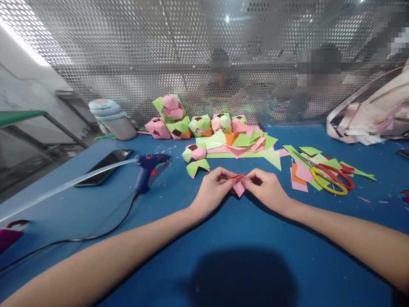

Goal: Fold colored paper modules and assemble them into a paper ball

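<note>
Both my hands pinch one small folded paper piece (pixel 240 186), pink with an orange edge, just above the blue table (pixel 243 230). My left hand (pixel 213 187) grips its left side between thumb and fingers, and my right hand (pixel 266 187) grips its right side. Beyond my left hand lies a green and pink folded paper piece (pixel 198 167). A pink and green paper ball (pixel 194 152) sits just behind that. Loose folded papers in green, pink and orange (pixel 246 143) are heaped past my fingertips.
A blue glue gun (pixel 147 170) with a long clear stick and black cord (pixel 123 221) lies left, near a phone (pixel 105 167) and a cup (pixel 113 121). Scissors (pixel 330 179) rest on paper scraps at right. Paper balls (pixel 179 127) line the perforated metal screen (pixel 191 51); a bag (pixel 377 111) stands right.
</note>
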`<control>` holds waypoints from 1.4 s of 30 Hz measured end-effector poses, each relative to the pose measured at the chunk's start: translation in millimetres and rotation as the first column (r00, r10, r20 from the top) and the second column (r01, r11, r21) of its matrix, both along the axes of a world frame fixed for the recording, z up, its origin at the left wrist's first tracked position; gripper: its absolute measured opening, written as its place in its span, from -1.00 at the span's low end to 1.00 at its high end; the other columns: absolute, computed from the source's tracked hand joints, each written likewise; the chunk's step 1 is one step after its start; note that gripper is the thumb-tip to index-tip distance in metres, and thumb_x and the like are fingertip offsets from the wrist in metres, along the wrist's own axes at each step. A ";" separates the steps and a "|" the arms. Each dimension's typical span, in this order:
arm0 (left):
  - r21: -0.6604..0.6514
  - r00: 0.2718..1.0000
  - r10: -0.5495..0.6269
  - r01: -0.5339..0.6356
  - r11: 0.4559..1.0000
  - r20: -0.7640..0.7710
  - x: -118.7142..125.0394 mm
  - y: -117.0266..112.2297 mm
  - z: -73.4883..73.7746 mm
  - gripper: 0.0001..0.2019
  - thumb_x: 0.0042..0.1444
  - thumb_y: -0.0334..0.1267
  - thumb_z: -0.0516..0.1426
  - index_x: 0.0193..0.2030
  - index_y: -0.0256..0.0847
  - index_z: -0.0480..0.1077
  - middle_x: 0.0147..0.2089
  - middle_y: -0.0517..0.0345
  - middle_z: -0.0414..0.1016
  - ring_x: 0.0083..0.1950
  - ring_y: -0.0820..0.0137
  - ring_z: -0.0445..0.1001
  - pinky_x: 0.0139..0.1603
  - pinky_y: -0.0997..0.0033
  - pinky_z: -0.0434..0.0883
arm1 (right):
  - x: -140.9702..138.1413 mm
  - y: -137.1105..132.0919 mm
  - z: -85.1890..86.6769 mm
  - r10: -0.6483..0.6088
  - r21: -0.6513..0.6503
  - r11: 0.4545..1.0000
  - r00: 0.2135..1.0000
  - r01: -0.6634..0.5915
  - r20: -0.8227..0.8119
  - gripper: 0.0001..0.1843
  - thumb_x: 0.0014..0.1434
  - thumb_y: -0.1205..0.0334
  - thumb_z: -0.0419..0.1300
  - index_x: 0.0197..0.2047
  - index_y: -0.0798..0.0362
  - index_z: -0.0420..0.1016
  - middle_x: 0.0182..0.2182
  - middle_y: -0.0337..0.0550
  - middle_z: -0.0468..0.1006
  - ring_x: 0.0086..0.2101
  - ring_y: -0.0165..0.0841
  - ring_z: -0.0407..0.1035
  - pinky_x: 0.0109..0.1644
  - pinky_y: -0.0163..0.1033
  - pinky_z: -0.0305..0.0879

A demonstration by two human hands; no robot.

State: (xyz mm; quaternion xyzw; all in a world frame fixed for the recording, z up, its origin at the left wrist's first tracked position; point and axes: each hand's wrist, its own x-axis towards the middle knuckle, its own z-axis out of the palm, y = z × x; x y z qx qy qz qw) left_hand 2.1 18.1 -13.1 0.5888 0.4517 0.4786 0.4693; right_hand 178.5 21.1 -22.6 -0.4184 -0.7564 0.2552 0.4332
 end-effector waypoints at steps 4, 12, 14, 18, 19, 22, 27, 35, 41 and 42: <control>-0.066 0.997 -0.061 0.064 0.996 0.048 -0.7 0.1 2.3 -0.83 0.06 -0.20 0.20 -0.31 -0.27 0.39 -0.41 0.16 0.50 -0.41 0.45 0.47 -0.30 0.42 0.42 | 2.3 6.5 -4.6 -0.051 -0.020 0.998 0.998 0.052 0.025 -0.80 0.18 0.12 0.17 -0.42 0.04 0.40 -0.53 -0.27 0.44 -0.50 -0.43 0.29 -0.40 -0.30 0.20; -0.062 0.991 -0.110 0.115 0.991 0.069 -1.7 -4.0 2.5 -0.78 0.03 -0.21 0.24 -0.24 -0.26 0.37 -0.32 0.18 0.45 -0.31 0.47 0.44 -0.21 0.44 0.39 | 3.2 6.0 -2.4 -0.087 -0.042 0.995 0.996 0.087 -0.014 -0.77 0.18 0.09 0.17 -0.43 0.03 0.35 -0.53 -0.28 0.42 -0.50 -0.43 0.28 -0.42 -0.30 0.19; -0.062 0.993 -0.108 0.110 0.992 0.038 -0.4 -5.4 3.1 -0.75 -0.02 -0.24 0.26 -0.22 -0.24 0.35 -0.32 0.21 0.43 -0.32 0.48 0.42 -0.23 0.45 0.38 | 2.8 5.3 -1.8 -0.099 -0.033 0.995 0.995 0.098 -0.016 -0.76 0.17 0.10 0.18 -0.45 0.03 0.33 -0.53 -0.28 0.42 -0.51 -0.44 0.28 -0.42 -0.30 0.19; -0.022 0.996 -0.076 0.075 0.997 -0.046 1.7 -6.1 4.2 -0.79 -0.01 -0.25 0.23 -0.25 -0.24 0.33 -0.34 0.22 0.41 -0.33 0.48 0.40 -0.28 0.45 0.36 | 2.3 4.7 -1.8 -0.112 -0.015 0.994 0.994 0.112 -0.001 -0.74 0.16 0.11 0.19 -0.50 0.03 0.31 -0.56 -0.29 0.41 -0.54 -0.45 0.25 -0.44 -0.30 0.17; -0.014 0.996 -0.071 0.070 0.997 -0.058 2.0 -5.9 4.1 -0.80 0.00 -0.26 0.22 -0.26 -0.24 0.34 -0.34 0.21 0.42 -0.33 0.48 0.40 -0.28 0.45 0.36 | 2.2 4.7 -1.8 -0.115 -0.010 0.993 0.993 0.115 0.004 -0.73 0.15 0.11 0.19 -0.51 0.03 0.30 -0.57 -0.30 0.41 -0.54 -0.45 0.24 -0.45 -0.30 0.16; -0.010 0.995 -0.067 0.067 0.998 -0.072 2.6 -5.6 3.1 -0.81 0.00 -0.28 0.21 -0.25 -0.25 0.35 -0.32 0.19 0.44 -0.31 0.46 0.43 -0.27 0.44 0.37 | 1.5 4.4 -0.9 -0.127 -0.006 0.992 0.991 0.128 0.027 -0.70 0.14 0.11 0.21 -0.54 0.03 0.29 -0.60 -0.31 0.40 -0.56 -0.45 0.22 -0.45 -0.30 0.14; -0.022 0.996 -0.078 0.077 0.997 -0.047 3.7 -6.0 1.3 -0.83 0.02 -0.27 0.20 -0.24 -0.25 0.35 -0.30 0.14 0.50 -0.25 0.41 0.47 -0.24 0.42 0.39 | 0.7 4.0 1.7 -0.162 -0.060 0.984 0.985 0.166 0.064 -0.66 0.11 0.08 0.23 -0.59 0.04 0.29 -0.62 -0.29 0.40 -0.56 -0.45 0.23 -0.46 -0.29 0.12; -0.034 0.996 -0.089 0.089 0.995 -0.005 5.4 -7.6 1.3 -0.82 0.02 -0.29 0.20 -0.24 -0.25 0.32 -0.28 0.14 0.50 -0.24 0.42 0.49 -0.21 0.41 0.40 | -0.1 6.5 2.7 -0.134 -0.144 0.980 0.991 0.135 0.016 -0.59 0.07 -0.05 0.24 -0.60 0.05 0.32 -0.63 -0.27 0.40 -0.57 -0.44 0.22 -0.50 -0.30 0.11; -0.043 0.996 -0.089 0.090 0.995 0.008 6.5 -8.4 0.9 -0.82 0.03 -0.28 0.19 -0.25 -0.24 0.30 -0.29 0.17 0.48 -0.27 0.45 0.48 -0.21 0.43 0.39 | 0.0 6.9 3.7 -0.105 -0.208 0.973 0.994 0.101 -0.010 -0.59 0.08 -0.07 0.23 -0.59 0.06 0.31 -0.64 -0.27 0.40 -0.58 -0.44 0.24 -0.49 -0.30 0.13; -0.050 0.996 -0.090 0.091 0.995 0.009 6.3 -8.4 1.0 -0.83 0.04 -0.28 0.19 -0.26 -0.24 0.30 -0.29 0.17 0.48 -0.27 0.45 0.48 -0.21 0.43 0.39 | -0.1 6.9 3.6 -0.102 -0.202 0.974 0.995 0.099 -0.006 -0.58 0.09 -0.06 0.23 -0.59 0.06 0.31 -0.64 -0.28 0.39 -0.58 -0.45 0.23 -0.49 -0.30 0.12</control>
